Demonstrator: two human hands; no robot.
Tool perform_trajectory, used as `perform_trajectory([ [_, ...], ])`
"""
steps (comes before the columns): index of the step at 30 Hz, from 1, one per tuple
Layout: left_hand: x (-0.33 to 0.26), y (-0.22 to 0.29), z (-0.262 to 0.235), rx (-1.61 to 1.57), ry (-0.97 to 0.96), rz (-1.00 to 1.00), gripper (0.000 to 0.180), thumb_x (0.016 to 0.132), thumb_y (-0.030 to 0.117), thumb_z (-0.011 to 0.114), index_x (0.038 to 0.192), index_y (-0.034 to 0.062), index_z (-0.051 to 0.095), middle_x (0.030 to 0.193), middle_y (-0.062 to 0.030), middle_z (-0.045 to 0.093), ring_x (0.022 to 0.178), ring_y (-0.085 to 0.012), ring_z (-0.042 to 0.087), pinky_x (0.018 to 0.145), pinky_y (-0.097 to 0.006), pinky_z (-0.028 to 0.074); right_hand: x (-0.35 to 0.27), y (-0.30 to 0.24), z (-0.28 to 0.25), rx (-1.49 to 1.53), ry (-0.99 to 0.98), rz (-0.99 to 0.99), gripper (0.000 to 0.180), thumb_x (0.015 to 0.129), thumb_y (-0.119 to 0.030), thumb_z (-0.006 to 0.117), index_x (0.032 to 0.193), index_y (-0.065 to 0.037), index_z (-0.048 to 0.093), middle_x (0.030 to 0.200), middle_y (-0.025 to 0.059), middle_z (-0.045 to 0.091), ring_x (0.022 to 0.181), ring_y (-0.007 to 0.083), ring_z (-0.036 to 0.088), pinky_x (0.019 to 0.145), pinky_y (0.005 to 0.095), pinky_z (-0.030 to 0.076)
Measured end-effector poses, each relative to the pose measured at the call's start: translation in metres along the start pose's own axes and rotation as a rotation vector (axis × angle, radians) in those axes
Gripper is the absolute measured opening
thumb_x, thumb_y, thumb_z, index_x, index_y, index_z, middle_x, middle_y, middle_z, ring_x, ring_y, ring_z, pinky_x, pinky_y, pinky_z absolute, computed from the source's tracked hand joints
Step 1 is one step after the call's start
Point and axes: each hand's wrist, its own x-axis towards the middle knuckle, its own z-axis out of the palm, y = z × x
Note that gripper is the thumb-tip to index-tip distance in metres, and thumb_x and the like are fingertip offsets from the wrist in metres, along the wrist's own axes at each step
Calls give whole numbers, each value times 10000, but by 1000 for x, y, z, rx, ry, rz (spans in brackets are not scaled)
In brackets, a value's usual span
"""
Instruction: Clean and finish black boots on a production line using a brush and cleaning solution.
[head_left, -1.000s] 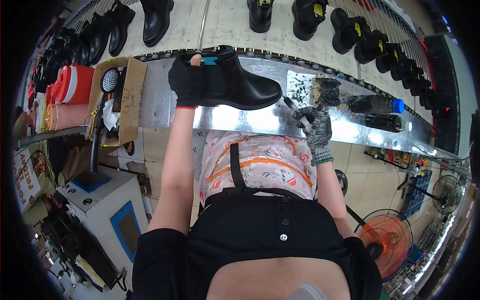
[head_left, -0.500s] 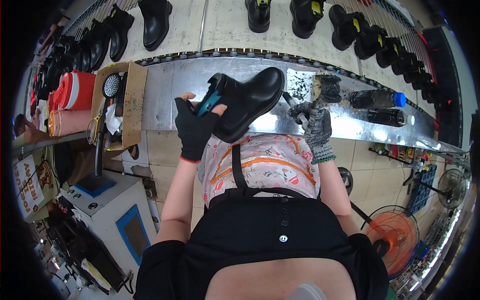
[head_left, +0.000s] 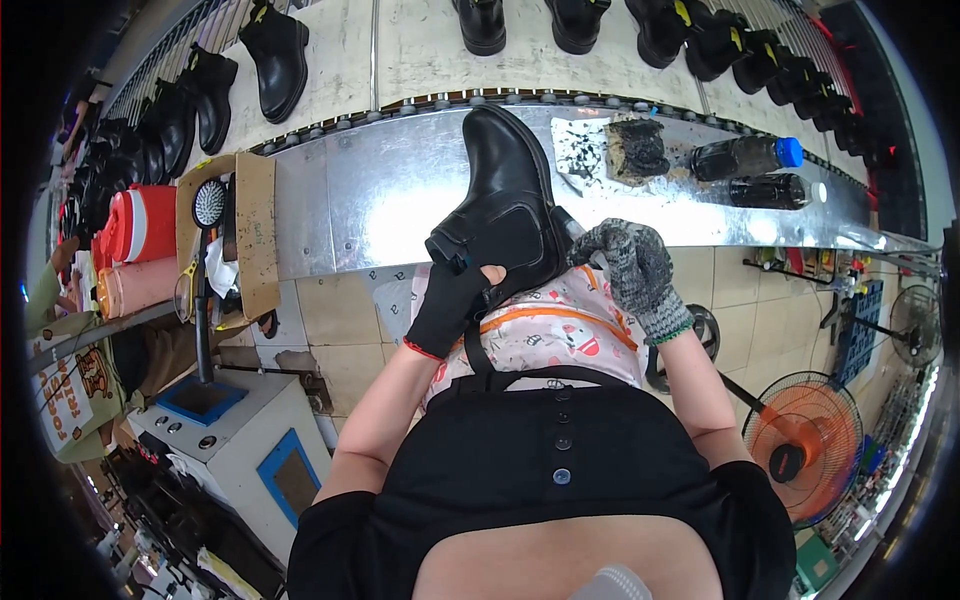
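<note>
The left hand grips the black boot at its opening; the right hand, closed, works its heel edge. Finishing seems midway, boot not yet back on the desk.

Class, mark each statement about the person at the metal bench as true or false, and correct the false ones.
1. The left hand, in a black glove, grips the black boot. True.
2. The right hand is bare. False: it wears a grey knitted glove.
3. The boot's toe points away from the person, over the metal bench. True.
4. Two dark bottles lie on the bench to the person's left. False: they lie to the right.
5. An orange fan stands on the floor at the right. True.
</note>
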Motion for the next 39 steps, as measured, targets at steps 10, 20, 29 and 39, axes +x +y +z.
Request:
perform_trajectory([
  [10,1,13,15,-175,-54,-162,455,795,105,613,1216,8,469,1064,-133,587,896,-239,637,725,-360,577,-39,-26,-33,-146,-81,-116,413,919,-284,327,749,-93,651,749,69,640,705,288,577,686,371,446],
  [20,8,27,24,-359,-75,-172,455,847,196,580,1212,-41,449,1110,-221,572,961,-329,626,782,-368,572,-54,-35,-33,-128,78,-189,168,675,-115,492,705,-128,657,708,40,634,667,269,583,599,371,440],
  [29,4,40,32,-456,-76,-137,404,856,183,564,1169,-51,462,1078,-214,581,921,-314,641,776,-343,579,-64,-4,-40,888,197,179,210,847,-192,615,799,13,619,767,87,596,660,134,551,603,239,445],
  [39,7,54,34,-637,-84,-93,491,848,174,596,1227,-64,396,1136,-229,549,997,-340,611,832,-368,564,-28,32,6,815,514,521,477,926,-197,531,1358,-80,366,846,61,594,543,90,557,436,211,457],
])
